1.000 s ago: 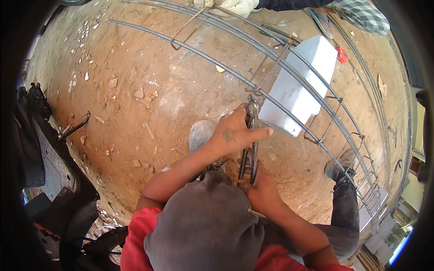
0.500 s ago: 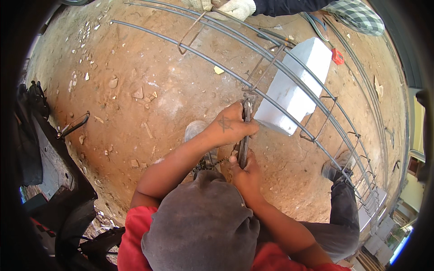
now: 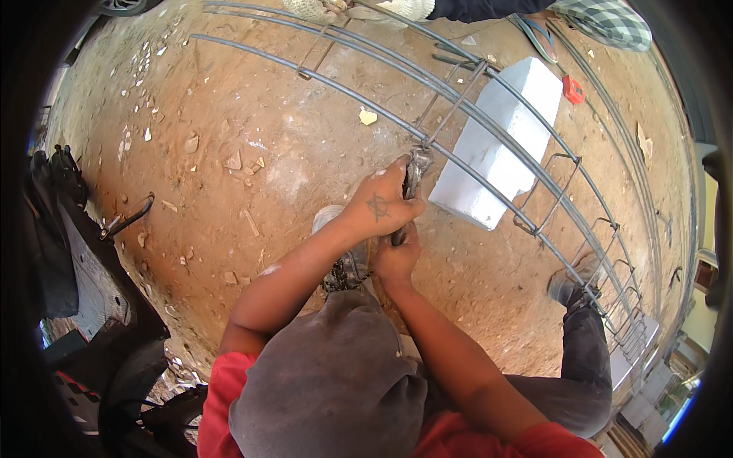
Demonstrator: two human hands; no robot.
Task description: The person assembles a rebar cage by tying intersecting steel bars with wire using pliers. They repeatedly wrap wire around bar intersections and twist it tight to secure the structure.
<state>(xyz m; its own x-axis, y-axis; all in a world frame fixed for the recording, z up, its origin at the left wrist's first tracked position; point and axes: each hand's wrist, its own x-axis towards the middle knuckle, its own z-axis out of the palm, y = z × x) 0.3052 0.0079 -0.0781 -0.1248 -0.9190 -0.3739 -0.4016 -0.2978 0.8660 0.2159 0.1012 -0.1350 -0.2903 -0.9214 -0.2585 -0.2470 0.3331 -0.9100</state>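
My left hand (image 3: 383, 201) is closed around the upper part of a pair of dark metal pincers (image 3: 416, 169). Just below it, my right hand (image 3: 398, 256) is wrapped round the lower handle ends. The tool's jaws meet the nearest steel bar of a long rebar cage (image 3: 366, 102), where a rectangular stirrup (image 3: 456, 99) crosses it. Whether wire sits in the jaws is too small to tell. At the top edge, a co-worker's gloved hands (image 3: 324, 9) are at the cage's far bars near another stirrup (image 3: 324, 49).
A white block (image 3: 496, 145) lies under the cage. Beyond it are a red tape measure (image 3: 573, 90) and the co-worker's sandalled foot (image 3: 540, 42). Loose bars (image 3: 626, 114) run along the right. A black-framed object (image 3: 99, 282) stands at left. Stone chips lie on the dirt.
My hands and the pincers have shifted up and left, the jaws now up against the bar joint. My right hand sits closer under my left. The left stirrup has tilted.
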